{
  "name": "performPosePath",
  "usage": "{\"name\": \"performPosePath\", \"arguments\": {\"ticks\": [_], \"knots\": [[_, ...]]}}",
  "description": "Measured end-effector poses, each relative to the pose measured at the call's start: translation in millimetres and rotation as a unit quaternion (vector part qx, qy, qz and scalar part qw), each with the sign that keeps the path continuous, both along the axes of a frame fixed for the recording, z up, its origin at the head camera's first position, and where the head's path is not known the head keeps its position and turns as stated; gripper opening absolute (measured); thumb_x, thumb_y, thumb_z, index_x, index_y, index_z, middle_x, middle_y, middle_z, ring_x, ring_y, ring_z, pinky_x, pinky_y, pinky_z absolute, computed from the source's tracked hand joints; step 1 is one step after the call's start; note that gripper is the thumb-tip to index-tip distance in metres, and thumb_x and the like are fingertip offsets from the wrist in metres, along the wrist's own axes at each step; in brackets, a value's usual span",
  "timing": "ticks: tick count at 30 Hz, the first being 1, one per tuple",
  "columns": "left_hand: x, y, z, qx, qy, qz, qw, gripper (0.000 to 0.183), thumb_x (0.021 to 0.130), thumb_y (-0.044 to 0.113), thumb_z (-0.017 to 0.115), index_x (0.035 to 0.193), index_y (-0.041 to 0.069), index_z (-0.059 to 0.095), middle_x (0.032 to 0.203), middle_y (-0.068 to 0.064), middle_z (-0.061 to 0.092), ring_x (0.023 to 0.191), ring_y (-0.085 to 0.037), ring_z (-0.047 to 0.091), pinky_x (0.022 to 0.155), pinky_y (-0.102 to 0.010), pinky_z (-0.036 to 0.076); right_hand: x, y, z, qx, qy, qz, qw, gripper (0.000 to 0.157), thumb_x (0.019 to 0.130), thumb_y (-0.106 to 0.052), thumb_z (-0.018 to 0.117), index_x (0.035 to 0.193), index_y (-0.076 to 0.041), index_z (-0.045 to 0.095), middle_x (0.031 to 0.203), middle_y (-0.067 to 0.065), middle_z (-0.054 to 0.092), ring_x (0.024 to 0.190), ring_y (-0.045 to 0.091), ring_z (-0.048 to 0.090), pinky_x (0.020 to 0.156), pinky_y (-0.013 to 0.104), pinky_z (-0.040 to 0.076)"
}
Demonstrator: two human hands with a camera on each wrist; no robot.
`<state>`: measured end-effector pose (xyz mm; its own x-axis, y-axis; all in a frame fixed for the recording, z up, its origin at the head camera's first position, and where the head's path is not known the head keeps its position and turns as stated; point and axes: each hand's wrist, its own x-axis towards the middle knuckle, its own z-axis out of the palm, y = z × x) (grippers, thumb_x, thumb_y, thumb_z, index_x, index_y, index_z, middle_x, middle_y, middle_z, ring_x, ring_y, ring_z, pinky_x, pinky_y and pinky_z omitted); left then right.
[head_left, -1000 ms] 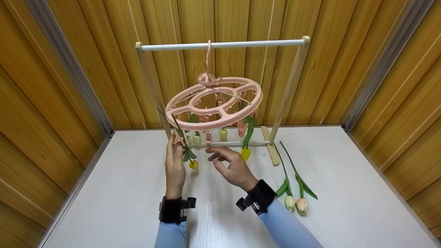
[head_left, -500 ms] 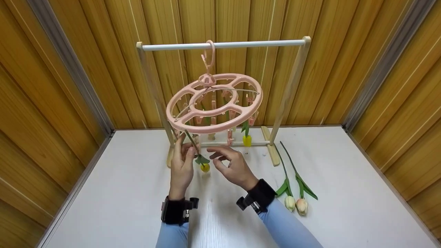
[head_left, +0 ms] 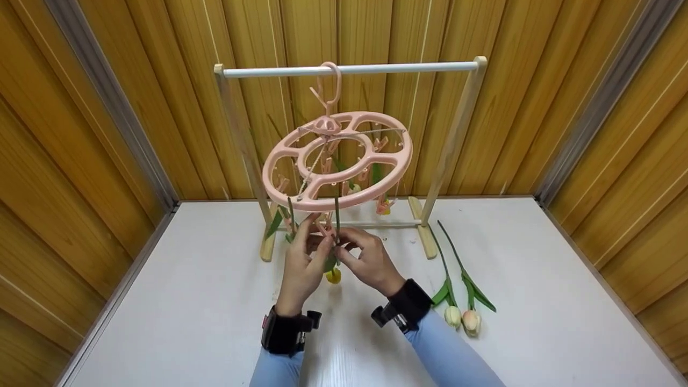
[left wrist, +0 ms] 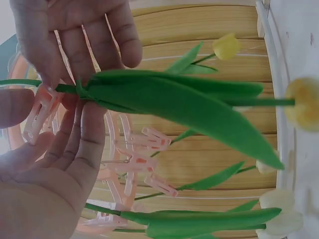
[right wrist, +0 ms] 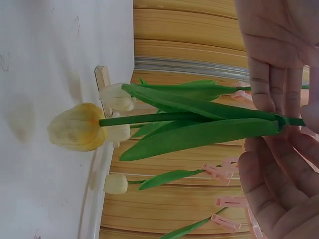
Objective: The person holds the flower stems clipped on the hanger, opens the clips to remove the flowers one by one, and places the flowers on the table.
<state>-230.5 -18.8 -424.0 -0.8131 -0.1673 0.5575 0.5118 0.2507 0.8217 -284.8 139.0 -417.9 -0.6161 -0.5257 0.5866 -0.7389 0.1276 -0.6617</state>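
Note:
In the head view, a pink round clip hanger hangs tilted by its hook. My left hand holds a pink clip under the ring's front, beside the stem of a yellow tulip. From the other side, my right hand pinches that tulip's green stem between thumb and fingers. The flower hangs head down, its long leaves below both hands. Whether the clip's jaws bite the stem is hidden by fingers.
A wooden stand with a white rod carries the hanger. Other tulips hang from clips behind, including a small yellow one. Two pale tulips lie on the white table at right. Wood-patterned walls surround the table.
The ring has turned, its front moving right. My left hand has moved right with the clip and yellow tulip. My right hand, apart from it before, now pinches the stem.

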Motion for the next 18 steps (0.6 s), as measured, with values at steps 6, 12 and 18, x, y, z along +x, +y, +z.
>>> {"name": "performPosePath", "arguments": {"ticks": [6,12,18], "knots": [[0.9,3.0,2.0,0.020,0.000,-0.004,0.9998,0.045,0.104,0.011,0.061,0.146,0.001,0.050,0.117,-0.015,0.065,0.096,-0.025,0.069,0.082,-0.029,0.057,-1.3,3.1,-2.3,-0.003,-0.004,0.011,1.000,0.026,0.097,-0.002,0.068,0.123,0.000,0.071,0.114,0.012,0.073,0.094,0.025,0.071,0.080,0.032,0.059],[1.3,4.1,0.9,0.046,0.012,-0.014,0.9988,0.036,0.103,0.007,0.062,0.137,-0.003,0.053,0.121,-0.020,0.065,0.099,-0.027,0.071,0.084,-0.029,0.059,-3.1,4.6,-4.8,-0.006,-0.011,0.023,1.000,0.022,0.101,-0.006,0.065,0.121,0.000,0.072,0.107,0.011,0.076,0.090,0.025,0.073,0.079,0.031,0.059],[0.3,4.4,0.8,0.068,0.025,-0.019,0.9972,0.023,0.103,0.003,0.061,0.123,-0.005,0.054,0.116,-0.021,0.065,0.099,-0.025,0.072,0.083,-0.031,0.060,-3.4,7.0,-5.4,0.008,-0.021,0.021,1.000,0.023,0.099,-0.006,0.066,0.121,-0.001,0.072,0.099,0.009,0.078,0.085,0.021,0.073,0.074,0.029,0.058]]}}
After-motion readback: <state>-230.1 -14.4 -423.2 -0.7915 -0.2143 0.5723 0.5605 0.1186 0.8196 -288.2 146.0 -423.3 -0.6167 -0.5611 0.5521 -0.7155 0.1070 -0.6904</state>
